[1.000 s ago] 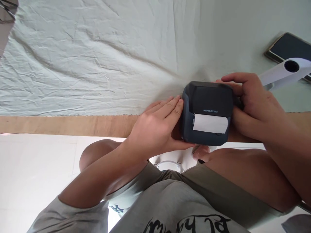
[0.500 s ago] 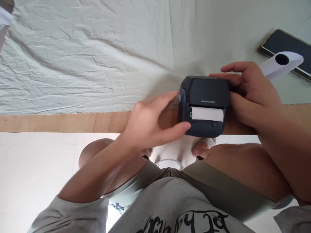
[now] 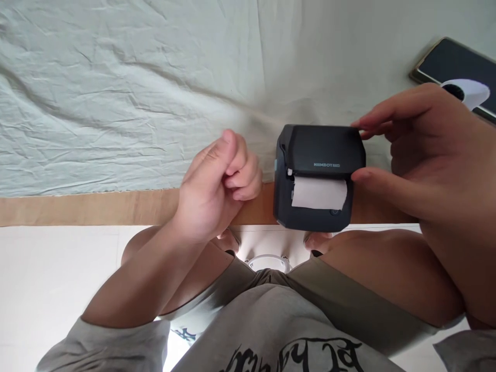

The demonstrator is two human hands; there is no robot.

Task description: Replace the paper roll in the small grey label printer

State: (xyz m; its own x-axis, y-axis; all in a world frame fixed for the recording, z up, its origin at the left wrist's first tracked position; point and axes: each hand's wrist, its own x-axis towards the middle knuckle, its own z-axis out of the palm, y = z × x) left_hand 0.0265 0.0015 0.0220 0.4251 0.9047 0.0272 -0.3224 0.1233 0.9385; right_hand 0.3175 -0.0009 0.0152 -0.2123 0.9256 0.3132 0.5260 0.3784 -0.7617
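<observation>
A black label printer (image 3: 320, 147) rests at the table's front edge, its lower end over the bare wood. From the slot under its lid a white paper strip (image 3: 320, 194) sticks out, partly covering the round button. My right hand (image 3: 422, 139) grips the printer's right side, with the thumb at the lid's lower right corner and fingertips at the upper right corner. To the left of the printer, my left hand (image 3: 222, 181) is curled closed and apart from it. Nothing shows in that hand.
Behind my right hand lies a dark phone (image 3: 457, 62), with a white object with a black round spot (image 3: 470, 93) overlapping it. A wrinkled pale green cloth (image 3: 155, 113) covers the table, and a bare wooden edge (image 3: 89, 206) runs along the front.
My left hand has let go of the printer's left side, moved left and curled closed. The right hand has shifted its grip to the lid's right corners. More paper strip shows.
</observation>
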